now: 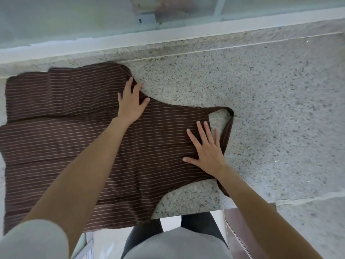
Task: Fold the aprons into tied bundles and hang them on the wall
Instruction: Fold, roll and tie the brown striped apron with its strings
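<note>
- A brown apron [61, 139] with thin pale stripes lies spread flat on the speckled stone counter [261, 109] in front of me, its wide skirt end to my left and the narrow bib end to my right.
- My left hand [130, 101] lies palm down on the far edge of the apron, where the cloth curves in toward the bib; the fingers are straight and spread apart, their tips at the hem.
- My right hand [207, 152] presses flat on the bib, fingers straight and fanned apart, gripping nothing.
- The neck strap [228, 128] loops out just beyond my right fingertips and lies on the counter.
- The skirt's far left corner is folded over onto itself.
- A white ledge [168, 37] with frosted glass above it runs along the counter's far side.
</note>
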Available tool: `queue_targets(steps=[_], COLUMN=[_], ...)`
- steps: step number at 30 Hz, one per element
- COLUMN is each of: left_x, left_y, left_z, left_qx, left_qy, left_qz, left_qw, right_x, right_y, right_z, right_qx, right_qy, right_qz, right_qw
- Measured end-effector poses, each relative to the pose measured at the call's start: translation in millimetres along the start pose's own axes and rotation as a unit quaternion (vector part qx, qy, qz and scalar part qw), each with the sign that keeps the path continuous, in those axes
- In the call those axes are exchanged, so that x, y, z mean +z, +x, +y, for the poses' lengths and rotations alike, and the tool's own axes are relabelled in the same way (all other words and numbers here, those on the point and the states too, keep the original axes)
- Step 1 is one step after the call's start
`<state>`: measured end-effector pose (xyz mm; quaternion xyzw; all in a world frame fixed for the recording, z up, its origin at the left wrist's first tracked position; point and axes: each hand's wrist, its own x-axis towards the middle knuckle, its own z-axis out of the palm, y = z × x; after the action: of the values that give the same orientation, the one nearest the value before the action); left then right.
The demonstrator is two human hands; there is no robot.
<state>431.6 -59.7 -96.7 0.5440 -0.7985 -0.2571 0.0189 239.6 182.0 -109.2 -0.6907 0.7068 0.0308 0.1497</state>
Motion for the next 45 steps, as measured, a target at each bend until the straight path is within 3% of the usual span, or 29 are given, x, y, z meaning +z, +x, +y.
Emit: queue_targets(steps=[3, 6, 9, 13, 18, 21, 26, 30, 33, 39, 43, 45], left_x=[-2.8, -1.0, 4.1, 9.8, 18.5, 29.6, 36.5, 31.1, 28.1, 16.0, -0.5, -5.8], left_y=[-28.7, -82.0, -156.7, -259.1, -332.0, -349.2, -351.4, -343.6, -352.2, -377.7, -374.5, -369.1], left_z=[-2.4, -6.8, -27.6, -63.8, -103.6, -118.4, -147.6, -161.3, -176.0, -222.2, -228.7, -223.7], left_qx=[0.054, 0.093, 0.042, -0.062, -0.02, 0.025, 0.117, 0.208, 0.246, 0.209, 0.171, 0.144], left_qy=[-0.003, -0.022, -0.041, -0.045, 0.027, 0.07, 0.083, 0.143, 0.171, 0.092, 0.028, 0.004], left_qz=[0.054, 0.086, 0.105, 0.109, 0.041, -0.02, -0.061, -0.11, -0.067, 0.068, 0.063, 0.09], left_qw=[0.997, 0.992, 0.993, 0.991, 0.999, 0.997, 0.988, 0.961, 0.952, 0.971, 0.983, 0.986], right_x=[-12.1, -15.0, -5.9, -2.0, 8.3, 23.5, 49.0, 55.1, 58.3, 60.8, 69.1, 62.8], right_y=[8.0, 16.1, 15.9, 10.3, -26.8, -60.3, -108.3, -111.5, -105.0, -99.5, -110.6, -111.9], right_z=[-13.6, -34.0, -59.4, -110.1, -159.7, -175.6, -213.6, -241.4, -251.7, -270.2, -260.6, -261.1], right_qx=[-0.087, -0.125, -0.145, -0.229, -0.343, -0.32, -0.229, -0.098, -0.063, -0.02, -0.097, -0.074], right_qy=[0.019, 0.041, 0.04, 0.123, 0.15, 0.145, 0.079, -0.044, -0.098, -0.105, -0.006, 0.06], right_qz=[0.031, 0.007, -0.016, 0.043, 0.015, -0.001, 0.048, -0.02, -0.043, 0.054, 0.166, 0.2], right_qw=[0.996, 0.991, 0.989, 0.965, 0.927, 0.936, 0.969, 0.994, 0.992, 0.993, 0.981, 0.975])
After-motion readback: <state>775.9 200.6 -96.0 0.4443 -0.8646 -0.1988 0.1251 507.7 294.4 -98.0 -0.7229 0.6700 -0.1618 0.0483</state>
